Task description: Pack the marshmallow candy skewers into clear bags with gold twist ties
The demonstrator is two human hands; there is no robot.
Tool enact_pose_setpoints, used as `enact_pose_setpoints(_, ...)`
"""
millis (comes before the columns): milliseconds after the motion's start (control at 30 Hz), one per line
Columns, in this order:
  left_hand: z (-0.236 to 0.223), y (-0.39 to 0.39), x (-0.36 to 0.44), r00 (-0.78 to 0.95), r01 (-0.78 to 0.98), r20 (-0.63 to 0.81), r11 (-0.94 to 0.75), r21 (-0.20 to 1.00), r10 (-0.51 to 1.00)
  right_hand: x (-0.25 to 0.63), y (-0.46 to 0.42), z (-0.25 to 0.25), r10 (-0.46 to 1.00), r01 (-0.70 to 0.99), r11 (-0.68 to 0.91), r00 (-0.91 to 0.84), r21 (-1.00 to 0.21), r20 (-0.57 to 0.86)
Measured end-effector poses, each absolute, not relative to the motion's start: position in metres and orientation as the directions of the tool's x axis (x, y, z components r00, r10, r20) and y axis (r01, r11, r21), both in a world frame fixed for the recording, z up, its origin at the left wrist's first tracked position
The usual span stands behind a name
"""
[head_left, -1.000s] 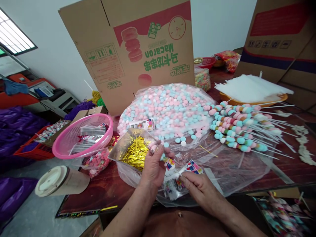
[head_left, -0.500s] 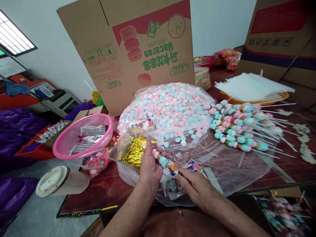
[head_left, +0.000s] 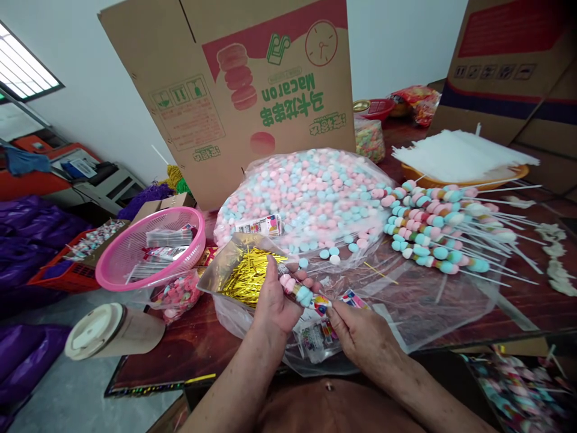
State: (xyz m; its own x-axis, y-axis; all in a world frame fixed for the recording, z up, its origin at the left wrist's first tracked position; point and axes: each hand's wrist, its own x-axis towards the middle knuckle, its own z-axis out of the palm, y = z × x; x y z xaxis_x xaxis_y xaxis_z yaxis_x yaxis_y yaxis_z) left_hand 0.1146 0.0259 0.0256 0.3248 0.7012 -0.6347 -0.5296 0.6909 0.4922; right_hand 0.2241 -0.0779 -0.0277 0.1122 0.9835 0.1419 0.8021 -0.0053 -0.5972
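Candy skewer [head_left: 303,294] sits between the two hands at the near edge of the table, above the clear plastic, a printed patch at its lower end; whether clear film covers its candies is too small to tell. Largest is the upright Macaron carton [head_left: 274,72], its print upside down, its top cut off by the frame and its base partly hidden behind the bag of pink, blue and white candies [head_left: 311,192]. At the right, another carton [head_left: 496,78] runs out of view into dark shadow. The dark red table [head_left: 189,346] is largely covered. Beside the bag, a pile of skewers [head_left: 428,228] overlaps so closely that single ones are hard to separate; behind it, white sticks [head_left: 464,156] hide most of an orange basket [head_left: 509,177]. At the left, a pink basket [head_left: 103,261] holds flat packets [head_left: 169,237], near a lidded paper cup [head_left: 135,331]. Gold ties [head_left: 247,273] fill an open bag, partly covered by the left hand [head_left: 277,307]. That hand is loosely open, thumb raised, the skewer lying against its fingers, some of which are hidden. The right hand [head_left: 367,331] pinches the printed end narrowly between thumb and fingers, concealing the tip. Beneath, silvery packets [head_left: 318,343] are partly blocked from sight.
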Motion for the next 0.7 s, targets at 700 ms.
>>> enact_pose_setpoints(700, 0.028, 0.030, 0.115, 0.342, -0.500, -0.674, 0.734, 0.459, 0.654, 0.229, -0.076, -0.032, 0.988, 0.677, 0.027, 0.096, -0.735, 0.124)
